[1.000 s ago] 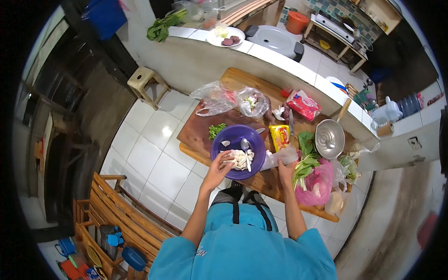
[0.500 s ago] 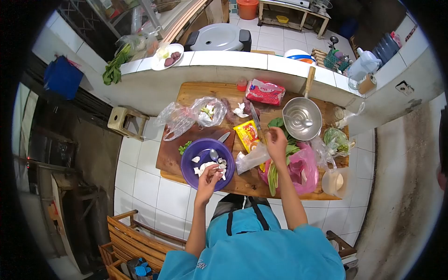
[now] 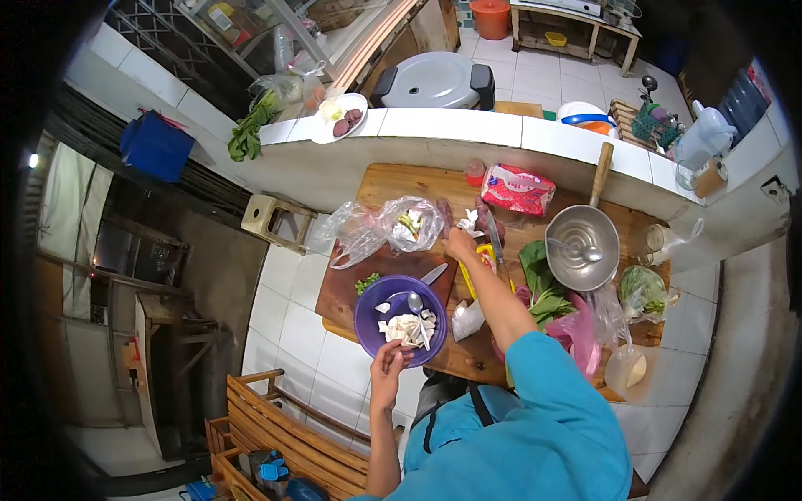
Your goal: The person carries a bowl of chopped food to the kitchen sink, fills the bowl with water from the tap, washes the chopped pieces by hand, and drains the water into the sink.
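My left hand (image 3: pixel 388 365) is at the near rim of the purple bowl (image 3: pixel 365 338), its fingers bent and slightly apart. White pieces (image 3: pixel 403 329) and a spoon (image 3: pixel 415 302) lie in the bowl. My right hand (image 3: pixel 459 244) reaches over the table, fingers closed; what they hold, if anything, is hidden. It is between the clear plastic bag (image 3: pixel 415 224) and a knife (image 3: pixel 494 238), just in front of crumpled white scraps (image 3: pixel 469 221). My right forearm partly covers a yellow packet (image 3: pixel 466 280). A translucent white bag (image 3: pixel 468 319) lies right of the bowl.
A steel pan (image 3: pixel 582 242) with a wooden handle, leafy greens (image 3: pixel 541 284) and a pink bag (image 3: pixel 578 334) are at the right. A red packet (image 3: pixel 518 190) sits near the tiled ledge (image 3: pixel 451 123). Another knife (image 3: pixel 434 273) lies on the brown board (image 3: pixel 338 292).
My right hand has moved away from the translucent bag and greens, forward and left across the yellow packet. My left hand has drawn back from the white pieces to the bowl's rim. The view has shifted.
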The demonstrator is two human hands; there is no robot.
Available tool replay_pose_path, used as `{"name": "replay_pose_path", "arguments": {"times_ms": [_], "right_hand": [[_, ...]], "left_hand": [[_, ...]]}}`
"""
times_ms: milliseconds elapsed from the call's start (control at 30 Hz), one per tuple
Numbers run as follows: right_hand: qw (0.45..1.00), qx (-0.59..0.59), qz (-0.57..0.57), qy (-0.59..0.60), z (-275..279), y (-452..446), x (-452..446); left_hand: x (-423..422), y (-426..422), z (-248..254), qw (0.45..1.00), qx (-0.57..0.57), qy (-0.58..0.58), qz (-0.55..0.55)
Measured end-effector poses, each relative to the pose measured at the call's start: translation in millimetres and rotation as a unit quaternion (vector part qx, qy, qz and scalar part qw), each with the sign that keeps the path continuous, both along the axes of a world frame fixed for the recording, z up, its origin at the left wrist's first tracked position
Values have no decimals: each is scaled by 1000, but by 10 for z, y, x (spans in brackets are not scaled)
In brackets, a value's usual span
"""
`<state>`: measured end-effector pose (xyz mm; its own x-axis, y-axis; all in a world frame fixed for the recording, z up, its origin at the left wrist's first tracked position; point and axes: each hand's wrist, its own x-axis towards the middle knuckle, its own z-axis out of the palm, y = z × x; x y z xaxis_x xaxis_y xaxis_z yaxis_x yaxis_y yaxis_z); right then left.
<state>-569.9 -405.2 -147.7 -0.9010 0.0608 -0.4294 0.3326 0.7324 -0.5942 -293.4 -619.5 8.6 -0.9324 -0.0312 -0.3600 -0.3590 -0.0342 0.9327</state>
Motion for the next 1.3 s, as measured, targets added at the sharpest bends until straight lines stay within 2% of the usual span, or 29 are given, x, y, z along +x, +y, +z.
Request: {"name": "replay_pose_path", "arguments": {"times_ms": [33,133,167,233,333,433,500,533,567,767,967,1300], "right_hand": [[1000,12,12,17,-113,8,-47],[996,-81,-41,-19,-81,246,-131],[992,-114,-45,20,-147,346,-183],[933,-332,-125,-64,-60,583,-233],[922,-375,-92,-33,345,979,-116],[949,-300,-91,19,730,1295,137],[985,-75,-103,118,700,1424,336],[979,38,-104,169,707,1447,404],[976,65,-136,160,996,1390,568],[966,147,-100,188,788,1270,1011],[968,180,-105,138,530,1139,958],[971,177,-128,97,64,1163,1038]], "left_hand": [[28,-28,-16,1000,-1,-7,18],[64,-60,-28,998,5,-20,59],[67,-62,-31,998,8,-19,65],[85,-54,-32,997,12,-21,77],[93,-59,-79,997,27,-22,75],[53,-82,-170,997,39,-20,71],[67,-60,-183,997,42,-23,63],[58,-37,-188,997,49,-23,60],[52,-26,-190,997,54,-22,57],[35,24,-201,995,75,-14,58],[73,-4,-180,995,68,-14,75],[246,-201,-172,986,62,-22,151]]}}
